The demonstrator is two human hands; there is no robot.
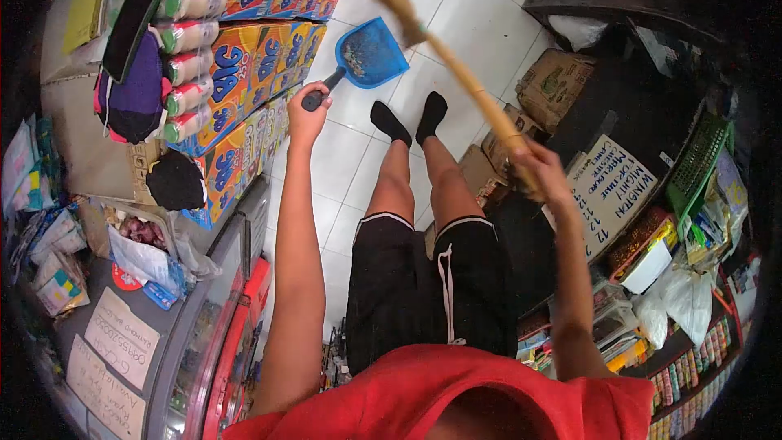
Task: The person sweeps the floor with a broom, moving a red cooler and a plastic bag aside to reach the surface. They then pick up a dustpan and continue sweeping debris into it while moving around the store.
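My left hand is wrapped round the dark handle of a blue dustpan, whose pan is over the white tiles just beyond my feet. Pale bits of debris lie in the pan. In my right hand is the light wooden handle of a broom. The broom's tan head, smeared by motion, is above the floor to the upper right of the dustpan, apart from it. My feet in black socks stand close to the pan.
Stacked orange and blue "BIG" boxes and a row of bottles flank me on the left. Cardboard boxes line the right side, beside a dark counter with a handwritten sign. White floor tiles run between.
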